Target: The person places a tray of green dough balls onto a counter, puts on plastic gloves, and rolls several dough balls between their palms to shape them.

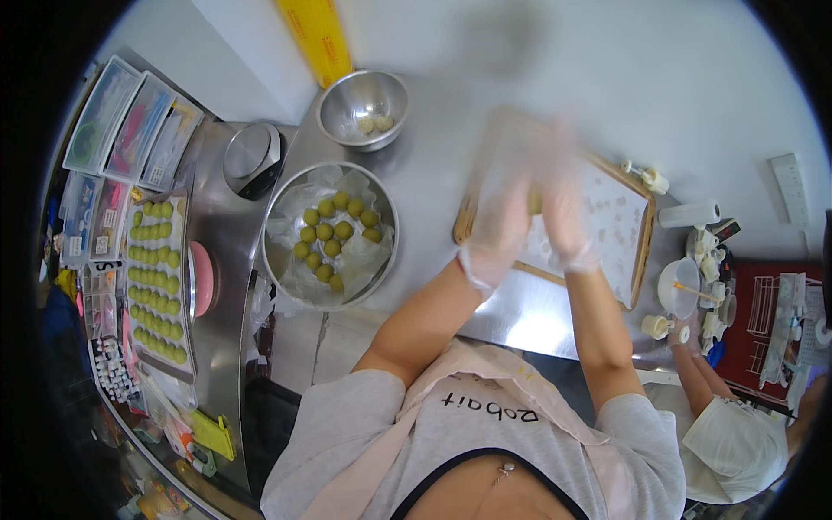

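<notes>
My left hand and my right hand, both in clear plastic gloves and blurred by motion, face each other palm to palm. Between them a green dough ball partly shows. Below the hands lies a wooden-rimmed tray lined with white paper that bears faint round marks. To the left, a wide steel bowl lined with clear film holds several green balls. Behind it, a smaller steel bowl contains a few pale lumps.
A digital scale stands at the left, near a metal tray with rows of green balls. Yellow-wrapped packaging stands behind the small bowl. At the right, a co-worker's hands are near a white bowl and plunger moulds.
</notes>
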`<state>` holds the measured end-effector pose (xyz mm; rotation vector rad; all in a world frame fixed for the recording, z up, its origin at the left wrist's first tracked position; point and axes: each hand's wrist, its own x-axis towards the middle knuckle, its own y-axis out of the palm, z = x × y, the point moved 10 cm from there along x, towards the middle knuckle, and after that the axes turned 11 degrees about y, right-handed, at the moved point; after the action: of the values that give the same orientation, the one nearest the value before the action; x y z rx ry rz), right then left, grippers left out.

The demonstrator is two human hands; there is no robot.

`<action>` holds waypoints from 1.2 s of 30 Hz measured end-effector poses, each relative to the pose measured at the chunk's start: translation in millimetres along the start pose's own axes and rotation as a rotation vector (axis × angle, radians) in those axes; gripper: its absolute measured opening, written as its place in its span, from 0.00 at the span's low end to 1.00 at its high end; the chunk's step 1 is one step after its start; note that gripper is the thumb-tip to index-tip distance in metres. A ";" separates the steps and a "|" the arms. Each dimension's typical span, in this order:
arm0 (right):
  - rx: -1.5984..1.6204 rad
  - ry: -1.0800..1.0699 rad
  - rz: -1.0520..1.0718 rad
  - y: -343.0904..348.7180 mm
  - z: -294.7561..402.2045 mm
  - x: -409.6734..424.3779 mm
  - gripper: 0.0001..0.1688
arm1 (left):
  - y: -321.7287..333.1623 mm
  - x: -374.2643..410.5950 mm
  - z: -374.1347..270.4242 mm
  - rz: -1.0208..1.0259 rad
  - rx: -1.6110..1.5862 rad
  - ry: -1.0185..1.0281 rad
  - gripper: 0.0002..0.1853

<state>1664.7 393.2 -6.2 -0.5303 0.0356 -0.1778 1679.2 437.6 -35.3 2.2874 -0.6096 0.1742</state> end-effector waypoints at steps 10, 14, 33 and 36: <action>-0.276 -0.200 0.039 22.4 9.8 2.1 0.38 | -12.2 -3.7 -3.5 -0.247 -0.602 -0.108 0.35; 0.025 -0.027 0.006 6.4 -10.3 1.2 0.41 | -5.6 -13.0 15.9 -0.188 -0.511 -0.328 0.27; 0.855 0.321 0.058 51.4 -9.5 -30.3 0.19 | -38.4 -12.6 -16.0 -0.268 -0.439 -0.133 0.29; 0.809 0.334 0.038 48.8 -10.5 -29.8 0.19 | -32.9 -11.1 -17.1 -0.202 -0.427 -0.099 0.30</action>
<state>1642.4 434.6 -40.3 0.3107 0.2867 -0.2241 1686.1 473.7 -47.5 1.9322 -0.4133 -0.1558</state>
